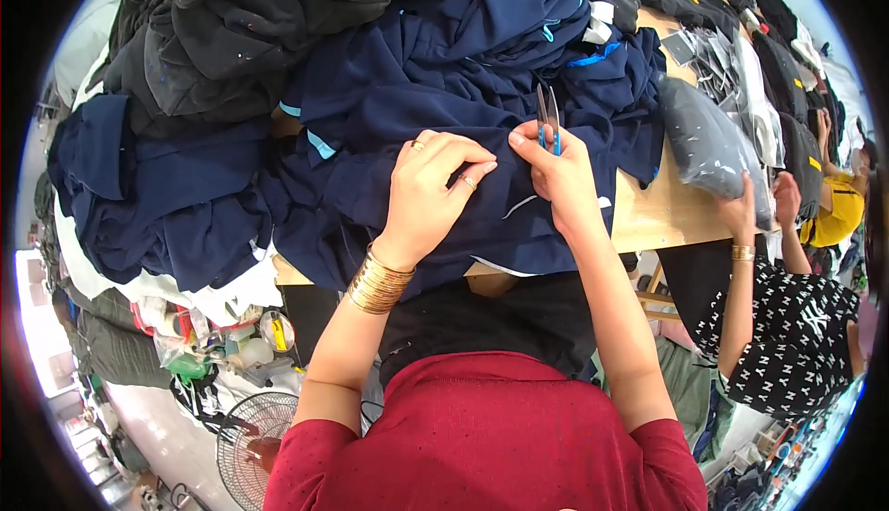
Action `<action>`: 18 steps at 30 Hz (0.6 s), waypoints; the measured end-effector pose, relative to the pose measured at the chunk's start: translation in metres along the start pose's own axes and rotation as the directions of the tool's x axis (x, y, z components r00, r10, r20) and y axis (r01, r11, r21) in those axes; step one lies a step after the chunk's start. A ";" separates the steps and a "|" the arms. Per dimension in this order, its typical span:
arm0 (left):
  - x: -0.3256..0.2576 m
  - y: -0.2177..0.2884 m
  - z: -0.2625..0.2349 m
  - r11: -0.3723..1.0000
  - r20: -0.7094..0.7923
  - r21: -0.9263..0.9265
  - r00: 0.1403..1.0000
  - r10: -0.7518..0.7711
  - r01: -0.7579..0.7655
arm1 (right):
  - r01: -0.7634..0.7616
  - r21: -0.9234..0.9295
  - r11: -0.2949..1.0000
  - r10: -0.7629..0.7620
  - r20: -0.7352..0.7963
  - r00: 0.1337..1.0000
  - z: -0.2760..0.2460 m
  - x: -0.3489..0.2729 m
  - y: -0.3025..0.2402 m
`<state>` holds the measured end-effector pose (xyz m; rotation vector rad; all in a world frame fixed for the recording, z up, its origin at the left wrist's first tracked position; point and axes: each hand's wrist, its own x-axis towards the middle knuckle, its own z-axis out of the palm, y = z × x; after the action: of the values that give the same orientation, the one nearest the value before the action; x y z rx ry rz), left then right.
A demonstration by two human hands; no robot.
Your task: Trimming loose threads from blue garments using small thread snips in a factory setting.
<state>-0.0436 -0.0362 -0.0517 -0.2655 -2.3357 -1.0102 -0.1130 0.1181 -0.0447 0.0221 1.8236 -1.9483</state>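
My right hand is closed around a pair of small thread snips with blue handles; the blades point up, away from me. Just to its left, my left hand is bent over the cloth, thumb and fingertips pinched together. Anything between those fingertips is too small to make out. Both hands are over a spread navy blue garment, its folds heaped toward the far side. Light blue strips show on the navy cloth. Gold bangles circle my left wrist.
Black garments are piled at the far left. To the right, across the wooden table, a person in a patterned black top handles a plastic-wrapped grey bundle. A fan stands on the floor at lower left.
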 end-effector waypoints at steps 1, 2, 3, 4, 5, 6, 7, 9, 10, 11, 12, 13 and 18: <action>0.001 0.000 0.001 0.998 0.008 -0.042 0.999 -0.049 0.050 | 0.018 -0.023 1.000 -0.018 -0.001 1.000 -0.001 0.001 0.001; 0.001 0.000 0.001 0.991 0.018 -0.085 0.995 -0.099 0.100 | 0.035 -0.047 0.998 -0.035 -0.003 0.999 -0.002 0.002 0.003; 0.001 0.000 0.002 0.991 0.021 -0.085 0.995 -0.098 0.100 | 0.034 -0.045 0.998 -0.034 -0.004 0.999 -0.004 0.004 0.008; 0.001 0.001 0.001 0.965 0.061 -0.154 0.977 -0.205 0.212 | 0.318 -0.237 0.918 -0.345 -0.081 0.935 -0.007 0.007 0.016; 0.000 0.001 0.002 0.921 0.108 -0.218 0.946 -0.307 0.324 | 0.536 -0.433 0.724 -0.627 -0.091 0.773 -0.010 0.008 0.020; -0.001 -0.001 0.001 0.908 0.109 -0.243 0.939 -0.325 0.342 | 0.577 -0.558 0.596 -0.742 -0.106 0.662 -0.008 0.000 0.011; -0.001 -0.001 0.001 0.907 0.108 -0.244 0.939 -0.327 0.344 | 0.461 -0.541 0.704 -0.632 -0.179 0.754 -0.005 -0.016 0.000; 0.000 -0.001 -0.001 0.786 0.169 -0.411 0.886 -0.432 0.462 | 0.509 -0.612 0.606 -0.697 -0.100 0.710 -0.005 -0.033 0.005; 0.000 -0.001 -0.002 0.785 0.172 -0.410 0.885 -0.433 0.464 | 0.453 -0.688 0.567 -0.657 -0.046 0.753 -0.006 -0.043 0.007; 0.001 -0.002 -0.002 0.803 0.167 -0.379 0.888 -0.429 0.460 | 0.406 -0.746 0.528 -0.623 -0.015 0.782 -0.004 -0.048 0.008; 0.001 -0.002 -0.003 0.820 0.164 -0.349 0.891 -0.423 0.454 | 0.418 -0.791 0.447 -0.630 0.054 0.775 -0.006 -0.048 0.013; 0.001 -0.001 -0.003 0.819 0.168 -0.349 0.890 -0.423 0.455 | 0.431 -0.827 0.362 -0.629 0.124 0.767 -0.009 -0.048 0.018; 0.002 0.002 -0.005 0.875 0.171 -0.225 0.901 -0.398 0.429 | 0.385 -0.847 0.366 -0.591 0.107 0.799 -0.004 -0.051 0.020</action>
<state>-0.0429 -0.0382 -0.0467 0.0908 -2.4219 -1.5513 -0.0616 0.1380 -0.0471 -0.7540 3.0334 -1.1093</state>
